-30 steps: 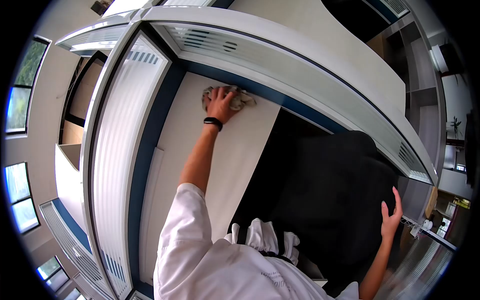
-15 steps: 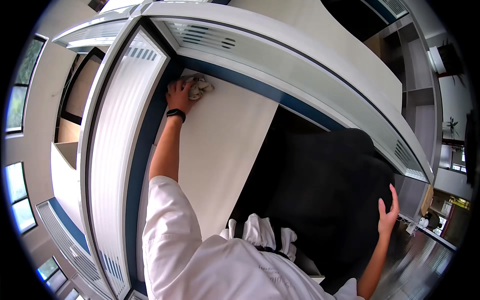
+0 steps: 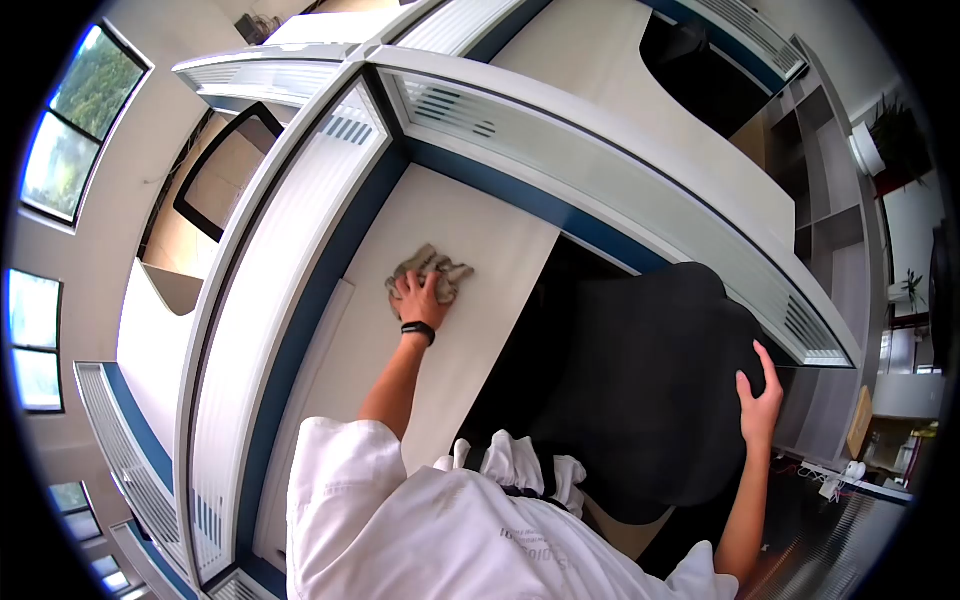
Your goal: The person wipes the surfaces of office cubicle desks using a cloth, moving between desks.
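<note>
My left hand (image 3: 420,303), with a black band on the wrist, presses a crumpled grey-beige cloth (image 3: 438,266) onto the white desktop (image 3: 480,225). Its fingers are bent over the cloth, which spreads out past the fingertips. To the right, my right hand (image 3: 762,402) lies against the side edge of a black chair back (image 3: 650,390). The thumb and one finger there are stretched out and apart; the other fingers are hard to make out.
A frosted partition (image 3: 620,185) with a blue lower strip runs along the desk's back, and another partition (image 3: 280,270) closes off the left. Grey shelves (image 3: 835,220) stand at far right. A white power strip with cables (image 3: 835,478) lies at lower right.
My left hand has slid the cloth from the desk's back corner toward me and to the right. The chair back and my right hand have shifted slightly left; the camera view has turned.
</note>
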`<state>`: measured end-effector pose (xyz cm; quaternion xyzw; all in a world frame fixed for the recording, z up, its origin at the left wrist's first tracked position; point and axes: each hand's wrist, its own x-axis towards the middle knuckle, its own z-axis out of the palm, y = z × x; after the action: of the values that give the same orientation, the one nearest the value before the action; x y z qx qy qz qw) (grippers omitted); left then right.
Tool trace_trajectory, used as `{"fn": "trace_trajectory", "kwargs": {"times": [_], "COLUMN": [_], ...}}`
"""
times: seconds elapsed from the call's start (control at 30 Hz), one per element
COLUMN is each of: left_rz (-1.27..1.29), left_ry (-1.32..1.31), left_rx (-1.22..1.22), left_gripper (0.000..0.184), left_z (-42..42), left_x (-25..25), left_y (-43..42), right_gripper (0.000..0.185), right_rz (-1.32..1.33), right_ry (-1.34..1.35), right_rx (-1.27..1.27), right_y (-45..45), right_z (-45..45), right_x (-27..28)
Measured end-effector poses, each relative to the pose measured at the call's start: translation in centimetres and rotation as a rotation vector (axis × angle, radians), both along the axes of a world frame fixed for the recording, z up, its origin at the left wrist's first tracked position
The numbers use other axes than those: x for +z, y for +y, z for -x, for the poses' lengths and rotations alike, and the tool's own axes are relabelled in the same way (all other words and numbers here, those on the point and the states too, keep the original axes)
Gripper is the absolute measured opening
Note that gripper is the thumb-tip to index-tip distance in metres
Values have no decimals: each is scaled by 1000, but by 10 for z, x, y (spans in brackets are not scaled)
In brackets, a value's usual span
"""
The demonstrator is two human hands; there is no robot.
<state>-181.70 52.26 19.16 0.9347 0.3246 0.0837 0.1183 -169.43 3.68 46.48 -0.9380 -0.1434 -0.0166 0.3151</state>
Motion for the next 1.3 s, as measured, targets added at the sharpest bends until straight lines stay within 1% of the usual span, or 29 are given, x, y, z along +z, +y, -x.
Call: {"fn": "trace_trajectory", "kwargs": {"times": [0.03, 0.17, 0.23, 0.33, 0.43, 0.57, 0.67, 0.7, 0.77, 0.83, 0.9, 0.97, 1.0, 1.07, 1.1, 1.13, 1.17, 1.2, 1.23, 1.3], "left_rz": [-24, 12, 27, 23, 72, 94, 35, 32, 102, 91, 138, 138, 181, 260, 251, 309, 369, 404, 399, 432], "left_ry": [-11, -35, -26, -28, -68, -91, -53, -56, -48, -36, -29, -9, 16, 35, 40, 28, 14, 2, 16, -23], "left_rx": [-37, -148, -202, -206, -116, 64, 226, 260, 414, 510, 656, 725, 775, 860, 897, 957, 1020, 1055, 1111, 1159], "left_gripper": [50, 52, 51, 53, 53, 57, 58, 58, 58, 59, 58, 56, 55, 57, 57, 57, 58, 58, 58, 57], "left_z": [7, 39, 60, 95, 128, 180, 225, 239, 267, 291, 309, 322, 327, 336, 340, 343, 348, 353, 356, 369], "left_x": [-1, -4, 0, -5, -4, -6, -16, -12, -4, -10, -9, -4, -2, 2, 4, 4, 6, 7, 4, -3], "left_y": [-19, -93, -119, -143, -157, -175, -192, -199, -215, -234, -254, -273, -285, -310, -326, -341, -358, -381, -407, -456], "right_gripper": [45, 45, 46, 45, 45, 48, 49, 50, 50, 51, 52, 51, 51, 44, 44, 43, 43, 51, 51, 51], "right_rz": [-15, -39, -53, -14, -9, 48, 64, 73, 69, 63, 43, 80, 67, -278, -288, -719, -1120, -1245, -1255, -1045], "right_ry": [-8, -33, -44, -77, -87, -115, -109, -109, -109, -70, -97, -262, -257, -238, -222, 95, 442, 610, 581, 569], "right_rx": [17, 48, 64, 70, 91, 117, 158, 150, 177, 142, 198, 232, 256, 236, 269, 178, 66, -62, 160, 255], "right_y": [-1, -2, -8, -13, -18, -26, -30, -31, -32, -32, -38, -44, -47, -47, -52, -60, -54, -53, -73, -91], "right_z": [1, 2, 0, 3, 7, 2, -4, -7, -8, -10, -17, -24, -28, -36, -44, -51, -44, -28, -30, -3], "right_x": [0, -1, -8, -9, -11, -21, -27, -29, -32, -35, -45, -53, -58, -74, -84, -94, -89, -89, -131, -189]}}
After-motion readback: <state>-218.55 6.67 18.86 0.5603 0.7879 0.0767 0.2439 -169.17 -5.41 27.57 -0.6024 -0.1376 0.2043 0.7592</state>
